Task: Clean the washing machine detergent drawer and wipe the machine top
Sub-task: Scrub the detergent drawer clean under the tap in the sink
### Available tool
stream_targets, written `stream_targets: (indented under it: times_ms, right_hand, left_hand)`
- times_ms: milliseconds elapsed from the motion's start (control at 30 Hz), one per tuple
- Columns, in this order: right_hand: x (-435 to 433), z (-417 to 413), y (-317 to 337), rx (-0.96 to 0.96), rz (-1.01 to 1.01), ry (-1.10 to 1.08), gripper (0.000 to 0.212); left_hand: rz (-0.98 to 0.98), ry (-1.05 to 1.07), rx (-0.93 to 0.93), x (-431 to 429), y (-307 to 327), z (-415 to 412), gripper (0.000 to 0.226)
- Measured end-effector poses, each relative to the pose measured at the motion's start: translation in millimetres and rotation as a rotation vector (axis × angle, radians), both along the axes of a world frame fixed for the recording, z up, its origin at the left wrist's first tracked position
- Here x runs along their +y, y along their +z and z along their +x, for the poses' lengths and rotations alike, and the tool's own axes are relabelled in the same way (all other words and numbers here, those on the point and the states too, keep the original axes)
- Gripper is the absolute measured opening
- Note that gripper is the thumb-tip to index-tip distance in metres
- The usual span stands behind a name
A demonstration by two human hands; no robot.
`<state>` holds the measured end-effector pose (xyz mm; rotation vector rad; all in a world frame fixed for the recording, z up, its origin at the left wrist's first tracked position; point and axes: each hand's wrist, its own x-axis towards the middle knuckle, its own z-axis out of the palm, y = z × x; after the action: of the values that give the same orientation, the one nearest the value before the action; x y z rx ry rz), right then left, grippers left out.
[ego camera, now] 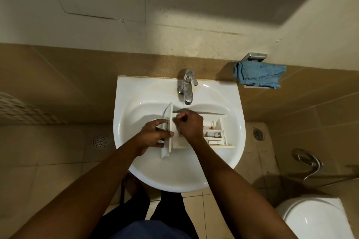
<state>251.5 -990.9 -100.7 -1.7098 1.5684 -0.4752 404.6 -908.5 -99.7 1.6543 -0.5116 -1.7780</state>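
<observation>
— Where is the drawer (213,136) seen?
— It is laid across the bowl of the sink (124,103), just below the tap (187,87), which is fixed at 12 o'clock on the rim. Its front panel (168,114) is turned toward 9 o'clock and its small compartments toward 3 o'clock. A brownish mark is seen in one of them.
— How is it held?
— The front panel is gripped by the left hand (153,136). The thumb is laid over the panel's edge and the fingers are placed against its outer face. Part of the panel is covered by that hand.
— And the right hand (190,124)?
— It is set over the drawer's large compartment with the fingers curled tight. Whether anything is pinched in them cannot be told. The fingertips are blurred, and the compartment beneath is hidden by the hand and wrist.
— Is water seen at the tap?
— That cannot be made out.
— What else is shown?
— A blue cloth (259,75) is draped below a metal holder (254,56) on the wall, at 2 o'clock from the sink. One floor drain (99,141) is seen at 9 o'clock and a second floor drain (258,134) at 3 o'clock. A toilet (314,217) is cut off by the frame's edge at 5 o'clock, and a metal hose (310,163) is coiled near it at 4 o'clock.
</observation>
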Motion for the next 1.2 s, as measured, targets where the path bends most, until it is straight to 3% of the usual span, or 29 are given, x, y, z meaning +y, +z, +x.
stream_targets:
  times_ms: [233,400,567,800,900,1033,1133,1200]
  right_hand:
    - [-10,21,1,0.22,0.038,-0.246,0.04]
    - [-15,6,-5,0.091,0.263,-0.161,0.03]
    - [-31,5,14,-0.163,0.538,-0.308,0.029]
    - [-32,5,16,-0.173,0.609,-0.34,0.027]
    - [-29,8,20,-0.154,0.563,-0.366,0.027]
    - [-22,18,22,0.145,0.334,-0.326,0.043]
    - [-14,16,18,0.356,0.138,-0.137,0.049]
    - [-3,4,12,0.362,0.048,-0.012,0.039]
  left_hand:
    - [-0.002,0.014,-0.014,0,0,-3,0.079]
    - [0.008,0.031,-0.006,1,0,-4,0.08]
    - [0.011,0.038,0.01,1,1,-4,0.081]
    - [0.004,0.029,0.006,3,2,-4,0.078]
    - [0.004,0.024,0.0,2,2,-4,0.077]
    - [0.009,0.024,-0.011,1,2,-5,0.075]
    - [-0.001,0.038,-0.007,2,1,-5,0.073]
    - [-0.007,0.046,0.0,3,1,-5,0.072]
